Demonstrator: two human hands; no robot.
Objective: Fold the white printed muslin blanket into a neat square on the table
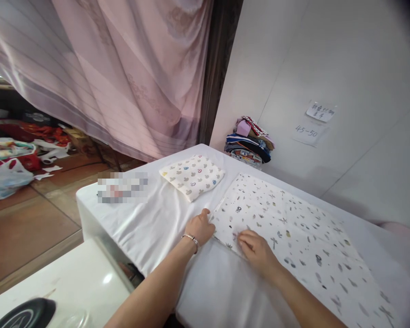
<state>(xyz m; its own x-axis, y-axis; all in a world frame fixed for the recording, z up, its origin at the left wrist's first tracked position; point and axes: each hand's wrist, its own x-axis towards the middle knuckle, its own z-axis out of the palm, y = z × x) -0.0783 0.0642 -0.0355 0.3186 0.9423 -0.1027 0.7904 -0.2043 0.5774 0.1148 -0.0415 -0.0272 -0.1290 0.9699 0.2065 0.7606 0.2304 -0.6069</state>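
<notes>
A white cloth [307, 228] with small grey and green plant prints lies spread on the white-covered table [157, 232]. At its near left corner, my left hand [201, 228] is closed, fingers curled and gripping the edge. My right hand [258, 253] is also closed, fingertips pressed together on the cloth just inside its near edge. The exact pinch of each hand is partly hidden by the fingers. Beyond my left hand rests a folded cream cloth [193, 175] with grey, red and blue mushroom-like prints.
Folded clothes [248, 141] are stacked at the table's back edge against the white wall [294, 59]. A blurred-out item [122, 187] lies at the table's left end. A pink curtain [140, 77] hangs behind. Near left stands a white surface [85, 273] bearing a black round object [27, 314].
</notes>
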